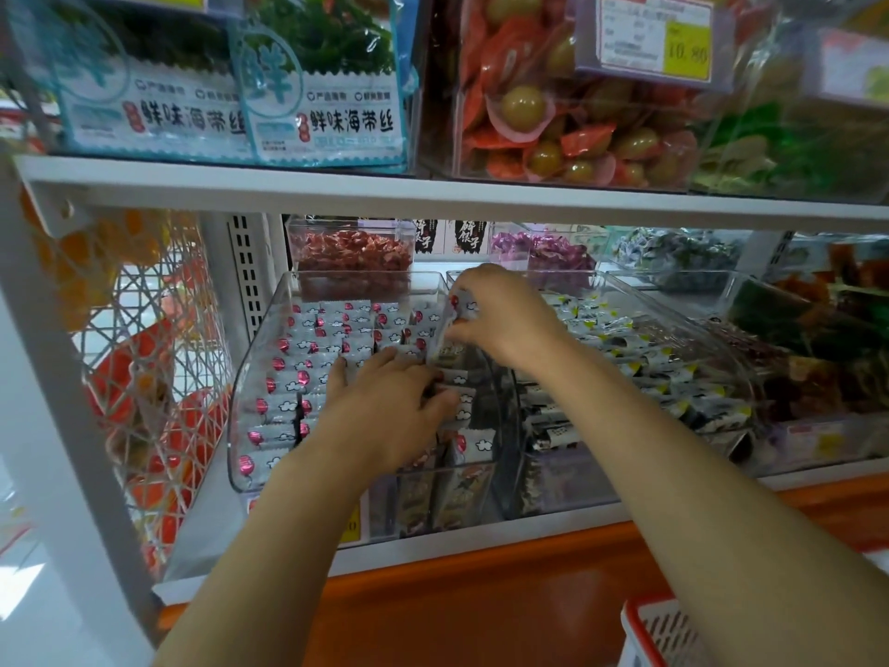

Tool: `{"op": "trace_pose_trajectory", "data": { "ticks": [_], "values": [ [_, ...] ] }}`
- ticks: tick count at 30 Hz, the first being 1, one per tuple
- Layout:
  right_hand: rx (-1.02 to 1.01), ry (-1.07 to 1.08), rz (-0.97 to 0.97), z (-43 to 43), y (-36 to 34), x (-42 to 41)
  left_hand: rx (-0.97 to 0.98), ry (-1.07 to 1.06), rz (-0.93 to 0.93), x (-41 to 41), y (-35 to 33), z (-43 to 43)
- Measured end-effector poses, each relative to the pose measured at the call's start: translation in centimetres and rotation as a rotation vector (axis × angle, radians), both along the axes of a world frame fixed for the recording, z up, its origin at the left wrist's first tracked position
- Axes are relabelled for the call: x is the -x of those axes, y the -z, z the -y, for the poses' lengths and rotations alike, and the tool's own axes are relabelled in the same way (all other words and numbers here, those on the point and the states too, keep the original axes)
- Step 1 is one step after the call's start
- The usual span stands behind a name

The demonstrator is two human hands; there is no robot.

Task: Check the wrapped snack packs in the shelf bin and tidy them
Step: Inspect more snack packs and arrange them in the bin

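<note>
From the head view, both bare arms reach up from below into the clear plastic bin point(260, 358) at the left end of the lower shelf. The bin tilts forward, its curved front lip low and its side walls rising toward the back. The snack packs point(308, 349), white wrappers with a red dot and a small cloud, lie in overlapping rows that fill the left and middle of it.

The left hand point(385, 406) lies palm down on the packs on the right side of the bin. Its fingers are stretched forward and pressing, and its thumb touches a pack by the right wall. The right hand point(500, 315) is higher, over the bin's rear right corner, and pinches one lifted pack point(454, 305) between thumb and fingertips just above the rim.

Just beside the right wall stands a neighbouring bin point(721, 300) of dark packs with yellow corners. The white edge of the upper shelf point(433, 195) runs close overhead, which leaves only a shallow gap above the hands. A white wire mesh panel point(144, 329) closes off the left side. Below the shelf front are an orange base panel point(481, 608) and, at the lower right, the corner of a red basket point(664, 633).
</note>
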State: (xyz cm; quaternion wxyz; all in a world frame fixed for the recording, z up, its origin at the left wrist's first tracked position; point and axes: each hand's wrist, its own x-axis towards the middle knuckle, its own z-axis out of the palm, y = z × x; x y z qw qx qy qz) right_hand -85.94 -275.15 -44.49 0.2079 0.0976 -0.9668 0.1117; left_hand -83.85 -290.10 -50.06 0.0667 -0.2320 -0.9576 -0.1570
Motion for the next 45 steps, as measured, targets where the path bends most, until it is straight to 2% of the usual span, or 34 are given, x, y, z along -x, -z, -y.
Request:
{"op": "trace_pose_trajectory", "data": {
  "ticks": [8,11,14,16,23,25,29,35,38,41,45],
  "values": [
    [-0.468,-0.104,0.448,1.1,0.1,2.3,0.039,-0.064,0.051,0.0,-0.2,1.3],
    [-0.406,-0.102,0.52,1.2,-0.6,2.9,0.024,-0.08,0.054,0.1,-0.2,1.5],
    [-0.098,-0.166,0.412,0.7,-1.4,3.4,-0.022,-0.076,0.064,0.2,-0.4,1.7],
    [-0.026,-0.141,0.287,0.7,-1.4,4.1,-0.047,-0.071,0.075,0.1,-0.5,1.8],
    [-0.365,-0.015,0.253,1.9,1.1,6.4,-0.068,-0.073,0.03,0.0,-0.7,2.2],
    [-0.366,-0.01,0.244,2.0,1.1,6.4,-0.073,-0.071,0.013,-0.1,-0.6,2.4],
    [-0.071,-0.042,0.186,1.1,0.2,5.1,-0.12,-0.061,0.011,-0.1,-0.8,2.7],
    [0.429,-0.001,-0.197,-0.8,0.8,-0.8,-0.277,-0.094,-0.036,-0.3,-1.2,2.9],
    [0.631,0.018,-0.315,-1.5,1.4,-3.7,-0.384,-0.106,-0.088,-0.9,-1.2,2.6],
    [0.869,0.043,-0.337,-2.0,1.8,-6.1,-0.45,-0.107,-0.144,-1.5,-1.2,2.4],
    [1.173,-0.012,-0.191,-2.0,2.3,-7.9,-0.604,-0.049,-0.052,-2.5,-1.5,1.8]
  ]
}}
